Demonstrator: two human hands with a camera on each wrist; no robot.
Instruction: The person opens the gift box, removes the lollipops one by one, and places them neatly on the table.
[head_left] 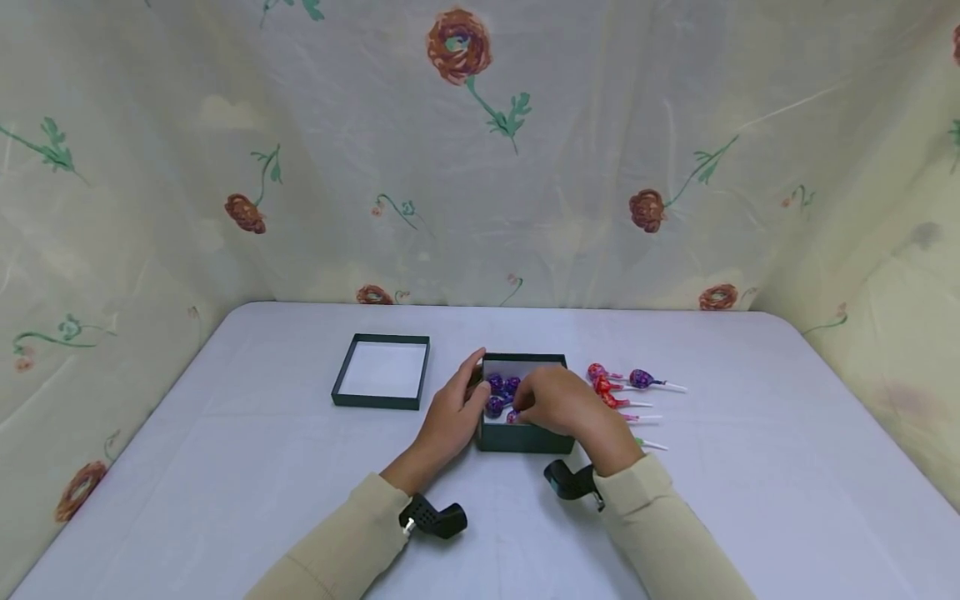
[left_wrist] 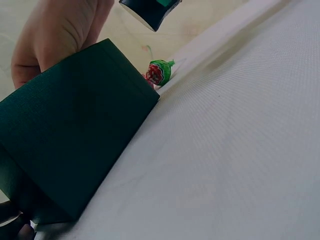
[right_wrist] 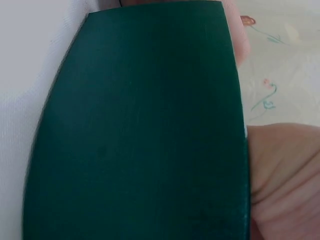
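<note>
An open dark green box (head_left: pixel 525 439) stands mid-table, with several purple-wrapped lollipops (head_left: pixel 495 406) inside. My left hand (head_left: pixel 448 414) holds the box by its left side, its thumb at the top edge. Reaching over the near wall, my right hand (head_left: pixel 558 404) has its fingers down in the box and pinches a purple lollipop (head_left: pixel 513 416). Its fingertips are partly hidden. In the right wrist view the box's green wall (right_wrist: pixel 135 125) covers most of the picture, with the right hand (right_wrist: pixel 285 180) beyond its rim.
To the left lies the green-rimmed box lid (head_left: pixel 381 407), white inside up. Right of the box are several lollipops: a purple one (head_left: pixel 642 379), red ones (head_left: pixel 604 385) and a green one (left_wrist: pixel 160 72). A flowered curtain (head_left: pixel 570 167) hangs behind the white-covered table (head_left: pixel 225 467).
</note>
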